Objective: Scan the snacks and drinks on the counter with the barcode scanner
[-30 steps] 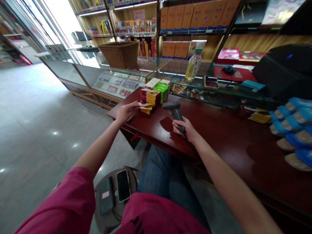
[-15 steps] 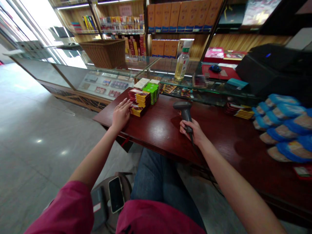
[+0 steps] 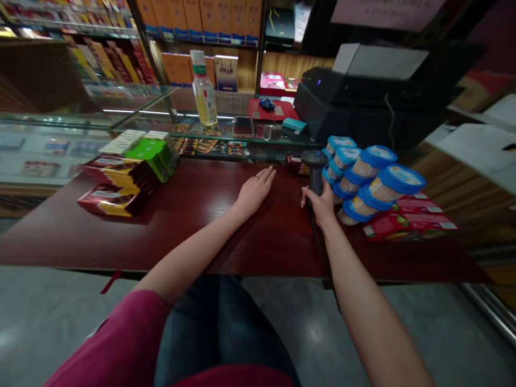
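Gripping a scanner [image 3: 315,171], the right hand [image 3: 320,204] stood beside piled, unheld tubs [image 3: 387,186], the open left hand [image 3: 256,190] empty, packets [image 3: 121,174] already stacked.

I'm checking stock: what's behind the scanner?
A small stack of red-and-yellow packs peeks out left of the scanner, which the right hand holds. The stack's other end is covered, so its full extent cannot be seen.
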`<state>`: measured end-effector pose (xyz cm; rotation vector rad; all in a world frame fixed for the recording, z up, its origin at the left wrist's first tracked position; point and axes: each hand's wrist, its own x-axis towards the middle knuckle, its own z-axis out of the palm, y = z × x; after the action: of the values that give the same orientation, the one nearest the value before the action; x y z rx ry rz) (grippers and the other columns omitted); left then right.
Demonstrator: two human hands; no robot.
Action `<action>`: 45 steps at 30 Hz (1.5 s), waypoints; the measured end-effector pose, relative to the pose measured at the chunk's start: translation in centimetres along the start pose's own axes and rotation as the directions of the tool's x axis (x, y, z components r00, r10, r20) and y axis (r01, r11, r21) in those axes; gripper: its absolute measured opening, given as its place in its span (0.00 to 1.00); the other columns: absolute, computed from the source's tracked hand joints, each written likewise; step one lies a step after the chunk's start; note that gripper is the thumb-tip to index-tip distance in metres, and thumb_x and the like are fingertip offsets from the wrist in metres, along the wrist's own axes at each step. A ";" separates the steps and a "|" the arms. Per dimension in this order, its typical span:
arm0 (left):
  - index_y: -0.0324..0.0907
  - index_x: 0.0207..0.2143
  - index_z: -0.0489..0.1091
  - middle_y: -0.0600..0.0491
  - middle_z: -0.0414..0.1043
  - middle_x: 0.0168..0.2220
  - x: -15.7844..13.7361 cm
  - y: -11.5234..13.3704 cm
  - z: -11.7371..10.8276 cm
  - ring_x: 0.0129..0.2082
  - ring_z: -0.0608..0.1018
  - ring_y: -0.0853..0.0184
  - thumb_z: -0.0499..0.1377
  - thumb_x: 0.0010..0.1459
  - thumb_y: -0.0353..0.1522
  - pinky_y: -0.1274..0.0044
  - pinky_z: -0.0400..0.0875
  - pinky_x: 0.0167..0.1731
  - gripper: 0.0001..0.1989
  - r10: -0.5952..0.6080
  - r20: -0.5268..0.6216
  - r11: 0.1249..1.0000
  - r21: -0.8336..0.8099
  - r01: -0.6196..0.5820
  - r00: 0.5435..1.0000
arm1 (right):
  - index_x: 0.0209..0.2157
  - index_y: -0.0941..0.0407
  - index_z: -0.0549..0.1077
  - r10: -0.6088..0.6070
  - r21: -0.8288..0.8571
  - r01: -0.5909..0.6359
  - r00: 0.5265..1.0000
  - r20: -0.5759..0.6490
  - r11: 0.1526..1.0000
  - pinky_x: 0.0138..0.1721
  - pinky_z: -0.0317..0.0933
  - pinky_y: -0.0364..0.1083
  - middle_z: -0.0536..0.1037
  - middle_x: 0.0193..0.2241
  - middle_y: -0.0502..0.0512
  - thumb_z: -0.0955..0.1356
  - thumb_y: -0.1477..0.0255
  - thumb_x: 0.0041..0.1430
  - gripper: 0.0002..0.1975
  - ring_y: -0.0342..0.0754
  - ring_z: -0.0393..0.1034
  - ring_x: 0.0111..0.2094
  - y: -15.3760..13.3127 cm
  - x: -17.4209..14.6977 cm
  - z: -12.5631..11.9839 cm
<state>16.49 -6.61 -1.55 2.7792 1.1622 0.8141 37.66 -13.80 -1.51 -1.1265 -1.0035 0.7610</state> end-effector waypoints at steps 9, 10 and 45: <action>0.36 0.66 0.72 0.37 0.68 0.69 10.9 2.6 6.2 0.71 0.70 0.51 0.53 0.70 0.21 0.59 0.69 0.67 0.25 -0.008 -0.019 0.995 -0.095 0.006 1.000 | 0.47 0.49 0.66 0.056 0.048 -0.053 0.997 -0.061 0.997 0.19 0.61 0.46 0.70 0.23 0.41 0.76 0.66 0.53 0.23 0.43 0.63 0.17 0.4 0.7 -0.4; 0.37 0.64 0.75 0.38 0.71 0.67 10.9 2.3 6.1 0.70 0.72 0.51 0.54 0.70 0.22 0.59 0.69 0.67 0.23 -0.009 -0.025 0.994 -0.112 0.006 1.000 | 0.48 0.48 0.66 0.053 0.052 -0.050 0.997 -0.054 0.997 0.19 0.61 0.46 0.70 0.23 0.41 0.77 0.65 0.53 0.24 0.43 0.63 0.17 0.4 0.7 -0.4; 0.40 0.50 0.81 0.48 0.86 0.47 -3.9 -6.5 -2.4 0.45 0.87 0.60 0.63 0.66 0.26 0.73 0.83 0.44 0.11 -0.630 -0.091 0.534 -0.772 0.345 0.771 | 0.44 0.51 0.70 0.222 0.194 -0.331 0.874 0.431 0.924 0.14 0.51 0.41 0.70 0.21 0.42 0.78 0.62 0.52 0.21 0.40 0.61 0.14 -2.8 -4.6 4.0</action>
<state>8.84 -4.96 -2.65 1.5576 1.2172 1.3601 32.25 -17.25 0.44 -0.9079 -1.0497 1.3645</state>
